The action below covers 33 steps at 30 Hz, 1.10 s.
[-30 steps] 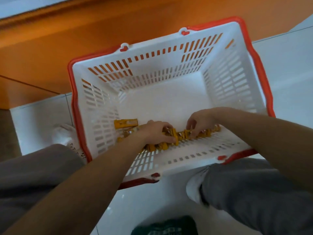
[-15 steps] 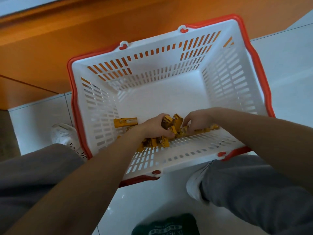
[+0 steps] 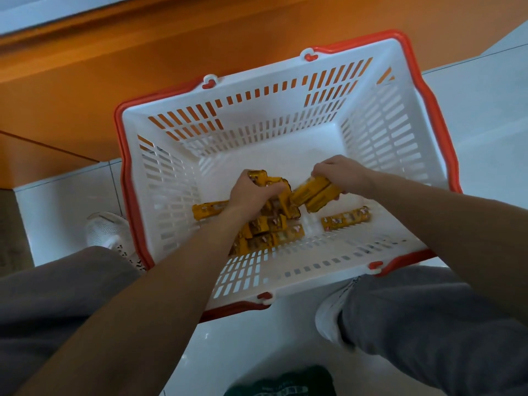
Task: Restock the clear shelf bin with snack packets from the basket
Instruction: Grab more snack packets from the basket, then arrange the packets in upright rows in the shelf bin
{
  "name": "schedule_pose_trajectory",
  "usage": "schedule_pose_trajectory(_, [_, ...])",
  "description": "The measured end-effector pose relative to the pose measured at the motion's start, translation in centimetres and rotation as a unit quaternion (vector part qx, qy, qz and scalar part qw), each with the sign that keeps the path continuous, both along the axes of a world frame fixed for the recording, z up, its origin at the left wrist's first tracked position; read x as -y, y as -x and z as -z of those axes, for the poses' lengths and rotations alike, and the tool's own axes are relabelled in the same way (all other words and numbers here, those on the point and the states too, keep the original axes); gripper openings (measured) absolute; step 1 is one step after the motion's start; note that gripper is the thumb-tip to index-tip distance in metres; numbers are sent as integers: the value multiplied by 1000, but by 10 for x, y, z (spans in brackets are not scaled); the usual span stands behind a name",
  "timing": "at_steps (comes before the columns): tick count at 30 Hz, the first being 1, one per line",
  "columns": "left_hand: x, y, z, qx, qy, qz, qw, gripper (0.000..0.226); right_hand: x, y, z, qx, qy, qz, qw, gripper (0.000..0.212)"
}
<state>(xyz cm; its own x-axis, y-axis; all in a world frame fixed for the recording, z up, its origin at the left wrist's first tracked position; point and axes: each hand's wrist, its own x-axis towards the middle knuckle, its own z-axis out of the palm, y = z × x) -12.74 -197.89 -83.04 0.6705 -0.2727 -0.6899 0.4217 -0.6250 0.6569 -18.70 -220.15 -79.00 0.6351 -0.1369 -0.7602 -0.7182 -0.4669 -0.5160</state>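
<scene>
A white slotted basket (image 3: 380,132) with a red rim stands on the floor between my knees. Both hands are inside it, raised off its bottom. My left hand (image 3: 251,192) grips a bunch of yellow snack packets (image 3: 264,178). My right hand (image 3: 338,171) grips another bundle of yellow packets (image 3: 315,194). Several loose packets lie on the basket floor: one at the right (image 3: 345,218), one at the left (image 3: 207,210), and a small heap (image 3: 271,235) under my left wrist. The clear shelf bin is out of view.
An orange wooden base (image 3: 171,52) runs along the far side of the basket. White floor tiles (image 3: 485,95) surround it. My white shoes (image 3: 107,230) and grey trouser legs (image 3: 428,318) flank the basket's near edge.
Both hands closed on packets low against the near wall, then lifted them up and toward the basket's middle. Loose packets stayed behind on the bottom.
</scene>
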Motion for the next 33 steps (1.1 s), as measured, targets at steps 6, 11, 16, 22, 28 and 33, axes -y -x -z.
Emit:
schedule_pose_trajectory(6, [-7, -14, -15, -10, 25, -58, 998, 60, -10, -15, -27, 28, -65, -25, 997, 34])
schedule_pose_trajectory(11, [2, -17, -52, -7, 42, -30, 999, 32, -17, -33, -61, 49, -100, -42, 993, 35])
schedule_pose_trajectory(16, [15, -16, -111, -20, 85, -99, 991, 27, -19, -45, -111, 101, -118, 19, 988, 37])
schedule_pose_trajectory(22, [30, -17, -195, -51, 169, -150, 973, 80, -14, -38, -188, 156, -136, 133, 969, 37])
schedule_pose_trajectory(28, [19, -25, -304, -54, 248, -47, 966, 71, -36, -24, -280, 219, -136, 176, 950, 35])
schedule_pose_trajectory(33, [-13, -32, -372, -9, 277, 44, 960, 45, -62, -15, -335, 241, -202, 213, 925, 54])
